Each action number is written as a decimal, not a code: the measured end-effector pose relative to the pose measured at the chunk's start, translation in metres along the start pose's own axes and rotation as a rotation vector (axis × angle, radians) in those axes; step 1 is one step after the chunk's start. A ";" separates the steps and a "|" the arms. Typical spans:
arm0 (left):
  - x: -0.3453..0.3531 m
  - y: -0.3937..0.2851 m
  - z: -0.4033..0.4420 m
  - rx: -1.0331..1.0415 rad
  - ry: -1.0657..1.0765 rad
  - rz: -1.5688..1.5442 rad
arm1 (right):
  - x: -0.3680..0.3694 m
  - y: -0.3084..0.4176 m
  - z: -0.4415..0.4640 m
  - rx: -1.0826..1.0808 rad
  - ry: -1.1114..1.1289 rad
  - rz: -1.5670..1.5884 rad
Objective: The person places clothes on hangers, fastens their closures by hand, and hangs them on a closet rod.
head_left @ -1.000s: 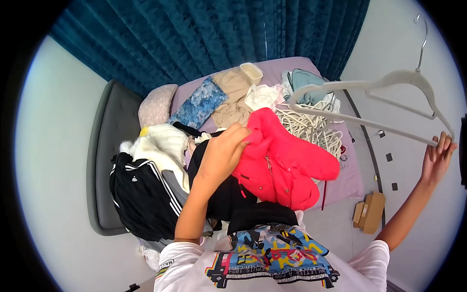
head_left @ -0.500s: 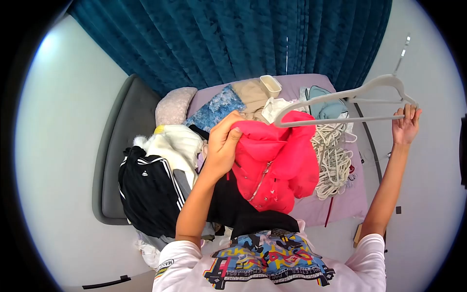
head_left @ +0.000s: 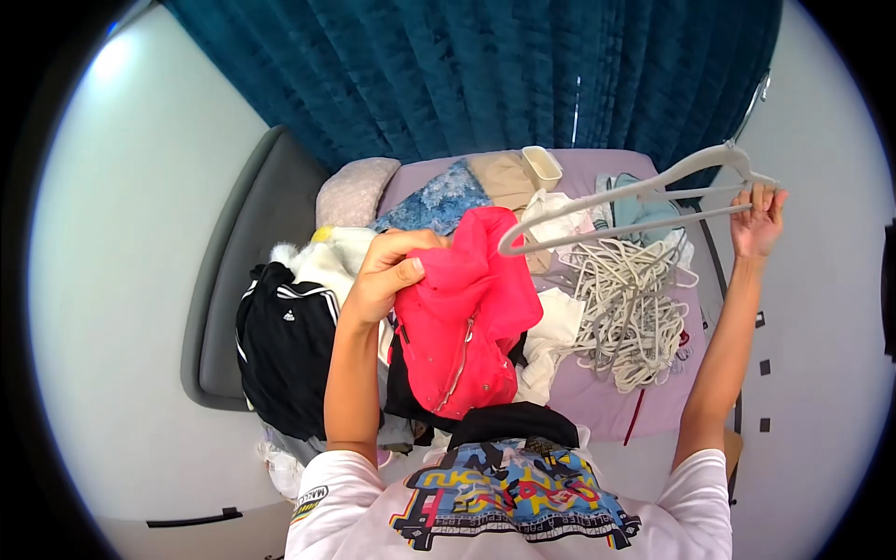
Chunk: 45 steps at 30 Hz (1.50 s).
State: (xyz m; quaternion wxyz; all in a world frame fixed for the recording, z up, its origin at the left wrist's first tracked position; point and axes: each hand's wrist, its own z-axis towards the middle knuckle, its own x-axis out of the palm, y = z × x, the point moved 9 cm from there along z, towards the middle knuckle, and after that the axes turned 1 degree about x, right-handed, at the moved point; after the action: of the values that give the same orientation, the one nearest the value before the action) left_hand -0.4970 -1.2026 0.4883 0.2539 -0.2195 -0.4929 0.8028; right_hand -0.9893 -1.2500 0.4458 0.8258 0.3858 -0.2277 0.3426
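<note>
A bright pinkish-red jacket (head_left: 457,327) with a front zip hangs from my left hand (head_left: 387,271), whose fingers pinch it near the collar. My right hand (head_left: 758,217) grips one end of a light grey clothes hanger (head_left: 644,187), raised to the right. The hanger's free end lies close to the upper right of the jacket; whether the two touch I cannot tell. Beneath the hanger, a tangled heap of pale hangers (head_left: 630,317) lies on the bed.
The bed (head_left: 597,411) has a lilac sheet and a grey headboard (head_left: 233,308). A black striped jacket (head_left: 289,364), a white fluffy garment (head_left: 341,261), blue patterned cloth (head_left: 439,205), a pillow (head_left: 355,196) and a cream container (head_left: 541,168) lie on it. Blue curtains (head_left: 467,75) hang behind.
The red jacket and my left hand have shifted left, and the hanger's free end has come out from over the jacket towards its edge. The view has turned slightly.
</note>
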 end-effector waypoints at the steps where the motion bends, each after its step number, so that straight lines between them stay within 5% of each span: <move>1: -0.004 -0.002 -0.002 -0.002 -0.016 0.007 | 0.004 -0.002 0.007 0.013 0.018 -0.006; 11: -0.019 -0.012 -0.008 -0.100 -0.198 0.101 | 0.059 -0.064 0.049 0.165 0.261 0.005; 23: -0.029 -0.022 -0.019 -0.199 -0.453 0.918 | 0.132 -0.141 0.043 0.330 0.322 0.088; 30: -0.035 -0.010 -0.030 -0.200 -0.410 0.861 | 0.146 -0.105 0.048 0.357 0.454 0.287; 33: -0.021 -0.012 -0.026 0.008 -0.315 0.857 | 0.147 -0.134 0.038 0.431 0.325 0.081; 36: -0.015 -0.006 -0.030 -0.049 -0.286 0.899 | 0.148 -0.142 0.028 0.386 0.355 -0.051; 40: -0.020 -0.014 -0.045 0.180 -0.441 0.774 | 0.180 -0.110 0.024 0.245 0.481 -0.112; 45: -0.014 0.005 -0.054 -0.033 -0.616 0.536 | 0.231 -0.122 0.050 0.247 0.561 -0.218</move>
State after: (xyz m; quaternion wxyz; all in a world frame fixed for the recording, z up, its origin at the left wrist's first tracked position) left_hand -0.4548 -1.1763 0.4625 -0.1275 -0.0936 -0.4839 0.8607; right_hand -0.7518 -1.2559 0.5651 0.8351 0.3957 0.0948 0.3703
